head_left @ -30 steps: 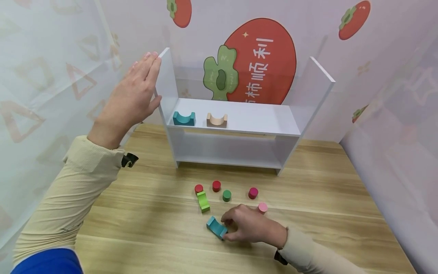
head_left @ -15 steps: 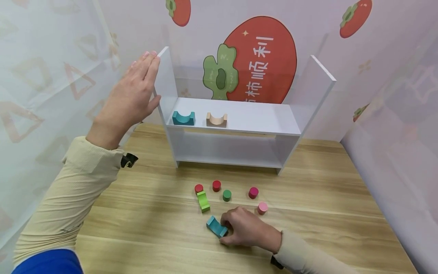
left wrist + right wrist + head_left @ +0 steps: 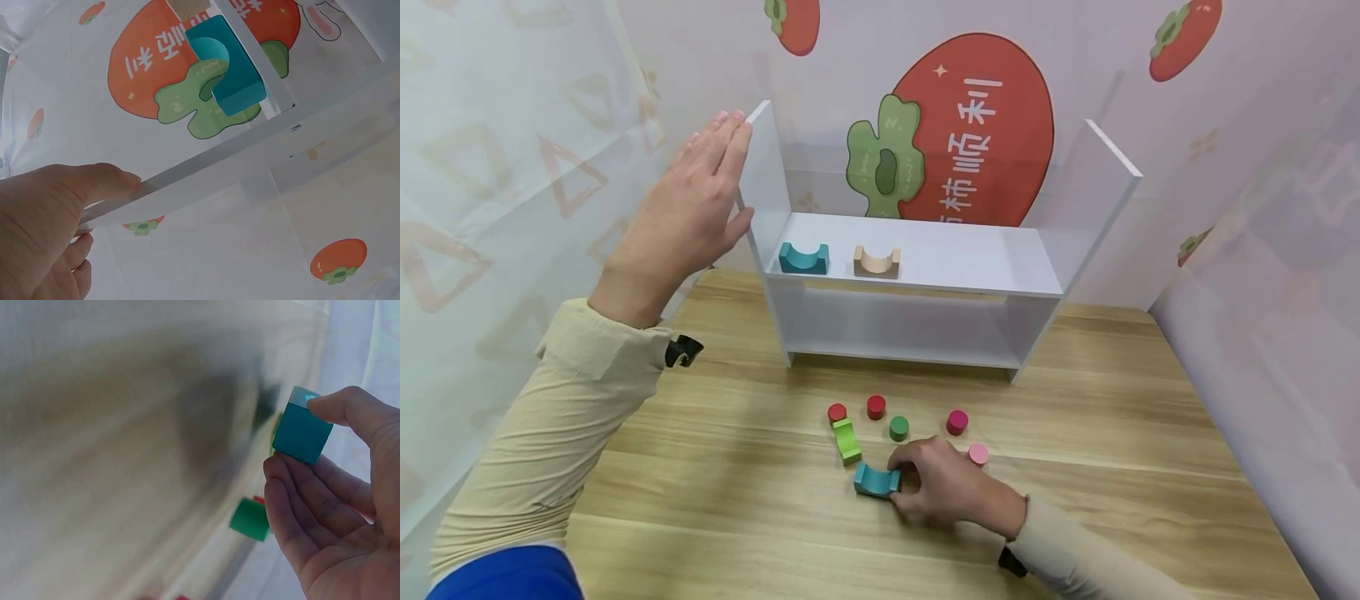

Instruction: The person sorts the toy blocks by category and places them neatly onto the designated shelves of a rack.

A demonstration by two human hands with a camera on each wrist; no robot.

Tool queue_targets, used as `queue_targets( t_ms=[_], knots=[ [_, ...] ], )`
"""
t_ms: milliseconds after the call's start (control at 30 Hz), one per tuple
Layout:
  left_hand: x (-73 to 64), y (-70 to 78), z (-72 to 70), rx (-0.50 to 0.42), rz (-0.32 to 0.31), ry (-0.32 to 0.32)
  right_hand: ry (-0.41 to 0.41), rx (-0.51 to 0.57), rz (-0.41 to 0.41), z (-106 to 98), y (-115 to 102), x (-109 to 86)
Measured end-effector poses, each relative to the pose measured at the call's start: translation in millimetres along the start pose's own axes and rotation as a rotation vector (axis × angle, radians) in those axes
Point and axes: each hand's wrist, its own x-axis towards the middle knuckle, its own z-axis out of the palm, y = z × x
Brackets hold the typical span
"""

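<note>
In the head view, my left hand (image 3: pixel 681 208) holds the left side panel of a white shelf (image 3: pixel 958 254); in the left wrist view the panel passes between thumb and fingers. My right hand (image 3: pixel 947 483) pinches one end of a blue arch block (image 3: pixel 875 481) low over the table, hollow side up. The right wrist view shows thumb and fingertips on that block (image 3: pixel 304 428). On the shelf's upper board sit a teal arch block (image 3: pixel 803 260) and a natural wood arch block (image 3: pixel 877 263), hollows upward. A lime green arch block (image 3: pixel 847 442) lies left of my right hand.
Small cylinders lie on the wooden table (image 3: pixel 700 467): two red (image 3: pixel 876 407) (image 3: pixel 837 412), one green (image 3: pixel 898 428), one magenta (image 3: pixel 957 422), one pink (image 3: pixel 977 454) close behind my right hand. Printed cloth hangs behind and at the sides.
The blue arch block has turned from slanted to nearly level across the view and shifted slightly away from me, with my right hand. My left hand stays on the panel.
</note>
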Motion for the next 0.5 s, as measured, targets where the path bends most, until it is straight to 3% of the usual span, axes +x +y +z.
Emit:
queue_targets(
  t_ms=[233,500],
  knots=[
    [-0.4,0.6,-1.2,-0.008,0.002,0.002,0.081,-0.048,-0.021,-33,-3,0.6],
    [0.3,0.8,-1.8,-0.002,-0.001,-0.012,0.207,-0.064,-0.002,-93,-6,-0.6]
  ],
)
